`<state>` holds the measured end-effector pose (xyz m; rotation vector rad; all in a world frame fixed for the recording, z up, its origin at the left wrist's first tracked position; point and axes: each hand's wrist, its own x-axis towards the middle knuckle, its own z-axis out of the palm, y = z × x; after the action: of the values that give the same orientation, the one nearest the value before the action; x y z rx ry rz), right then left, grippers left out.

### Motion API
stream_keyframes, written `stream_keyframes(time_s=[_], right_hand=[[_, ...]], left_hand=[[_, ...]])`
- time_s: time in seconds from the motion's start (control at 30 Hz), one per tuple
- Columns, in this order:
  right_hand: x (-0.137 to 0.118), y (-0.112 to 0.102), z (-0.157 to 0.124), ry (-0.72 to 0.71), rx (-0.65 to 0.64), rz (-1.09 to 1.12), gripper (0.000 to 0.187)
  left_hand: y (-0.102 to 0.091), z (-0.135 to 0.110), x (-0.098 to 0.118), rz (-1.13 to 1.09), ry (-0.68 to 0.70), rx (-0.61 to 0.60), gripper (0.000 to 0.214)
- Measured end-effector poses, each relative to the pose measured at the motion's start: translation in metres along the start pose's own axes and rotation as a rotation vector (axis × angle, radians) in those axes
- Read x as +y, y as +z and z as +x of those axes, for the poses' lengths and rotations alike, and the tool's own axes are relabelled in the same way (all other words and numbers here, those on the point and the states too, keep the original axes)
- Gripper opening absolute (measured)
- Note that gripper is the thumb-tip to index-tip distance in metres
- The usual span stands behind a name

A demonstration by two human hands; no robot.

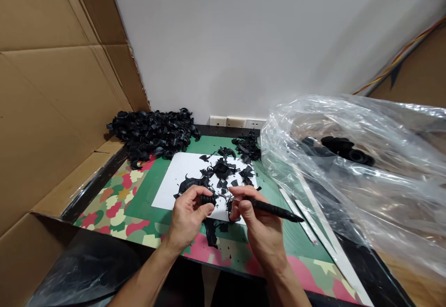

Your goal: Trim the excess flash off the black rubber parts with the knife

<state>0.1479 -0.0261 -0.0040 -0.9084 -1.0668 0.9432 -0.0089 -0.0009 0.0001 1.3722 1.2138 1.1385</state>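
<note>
Between the thumb and fingers of my left hand [190,212] is a small black ribbed rubber part [208,199], held over the near half of a white sheet [163,191]. My right hand [259,218] grips a slim black pen-shaped tool [275,210], its handle slanting out to the right. The tool's tip points toward the rubber part, but it is too small to make out clearly. Black rubber scraps [223,170] lie scattered over the sheet around both hands, and a longer strip [211,232] rests just below them.
A big heap of black rubber pieces [156,133] lies at the back left by a cardboard box [62,88]. A smaller scrap pile [247,146] sits near the wall sockets [236,122]. On the right, a clear plastic bag [348,186] holds several ribbed black parts [344,149]. White strips [324,232] lie beside it.
</note>
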Motion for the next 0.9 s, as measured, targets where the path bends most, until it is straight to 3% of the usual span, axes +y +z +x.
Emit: stream_keyframes(time_s=[0.2, 0.4, 0.63, 0.9], right_hand=[[0.0034, 0.0013, 0.0007, -0.041, -0.116, -0.040, 0.026], [0.0080, 0.0016, 0.0044, 0.077, -0.067, 0.074, 0.024], [0.0080, -0.0004, 0.0052, 0.119, -0.050, 0.068, 0.019], [0.0095, -0.0031, 0.0025, -0.013, -0.071, -0.062, 0.020]], left_hand=[[0.0013, -0.0003, 0.0029, 0.014, 0.033, 0.005, 0.013], [0.0019, -0.0025, 0.0033, -0.083, -0.085, -0.021, 0.022], [0.0060, -0.0036, 0.0058, -0.147, -0.125, 0.006, 0.023], [0.0060, -0.0025, 0.0011, -0.114, -0.155, -0.009, 0.022]])
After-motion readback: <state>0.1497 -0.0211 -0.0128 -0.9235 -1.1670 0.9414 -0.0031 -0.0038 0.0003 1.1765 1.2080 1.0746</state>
